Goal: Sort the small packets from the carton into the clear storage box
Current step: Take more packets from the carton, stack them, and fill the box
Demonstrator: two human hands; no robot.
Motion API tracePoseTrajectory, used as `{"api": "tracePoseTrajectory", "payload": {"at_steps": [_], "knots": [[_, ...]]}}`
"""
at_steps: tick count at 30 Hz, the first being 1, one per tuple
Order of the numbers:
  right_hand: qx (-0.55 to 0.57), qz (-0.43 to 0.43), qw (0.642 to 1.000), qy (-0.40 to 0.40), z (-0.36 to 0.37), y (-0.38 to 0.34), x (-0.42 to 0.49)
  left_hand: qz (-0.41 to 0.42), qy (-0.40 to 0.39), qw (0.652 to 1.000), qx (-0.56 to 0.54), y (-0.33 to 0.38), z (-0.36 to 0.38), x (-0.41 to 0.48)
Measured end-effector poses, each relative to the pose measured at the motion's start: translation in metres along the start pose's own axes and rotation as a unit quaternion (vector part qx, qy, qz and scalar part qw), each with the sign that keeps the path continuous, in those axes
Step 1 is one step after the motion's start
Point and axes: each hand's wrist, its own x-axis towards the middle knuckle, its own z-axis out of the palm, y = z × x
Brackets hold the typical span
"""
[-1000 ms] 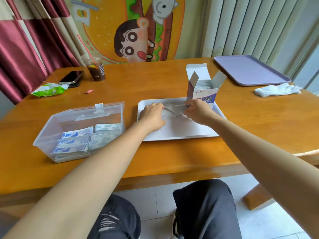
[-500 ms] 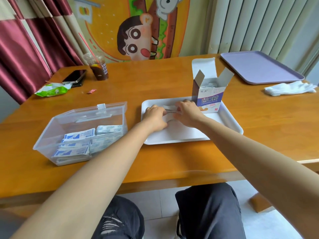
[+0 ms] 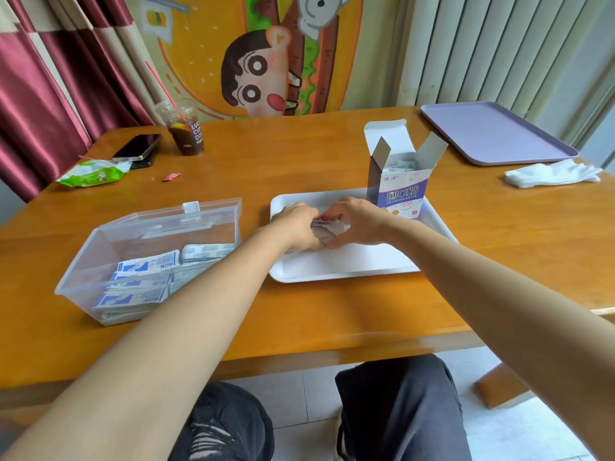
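The left hand [image 3: 298, 224] and right hand [image 3: 357, 224] have met beside the carton [image 3: 399, 189], grips clamped on bunched packets [image 3: 327, 227]; box [image 3: 83, 274] likely next.

A wooden table [image 3: 299, 154] fills the middle of the frame. At lower left on it sits a clear box [image 3: 133, 237], and just right of that, near the centre, a white tray [image 3: 349, 264]. A purple tray [image 3: 492, 131] lies at the upper right corner, with white gloves [image 3: 552, 174] just below it. Toward the upper left stand a cup [image 3: 186, 131] of dark drink, a phone [image 3: 137, 147], a green wrapper [image 3: 91, 173] touching the phone's near edge, and a red scrap [image 3: 171, 176].
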Motion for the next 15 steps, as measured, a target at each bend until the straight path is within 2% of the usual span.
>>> {"api": "tracePoseTrajectory", "payload": {"at_steps": [5,11,15], "knots": [[-0.023,-0.012,1.000,0.013,-0.002,0.002,-0.003,0.047,0.037,0.996,0.059,-0.001,0.001,0.001],[-0.034,-0.033,0.998,0.030,-0.001,0.003,-0.011,0.075,0.042,0.993,0.075,-0.004,0.002,-0.001],[-0.058,-0.046,0.996,0.041,0.000,-0.001,-0.016,0.110,0.063,0.981,0.143,0.001,-0.001,-0.005]]}}
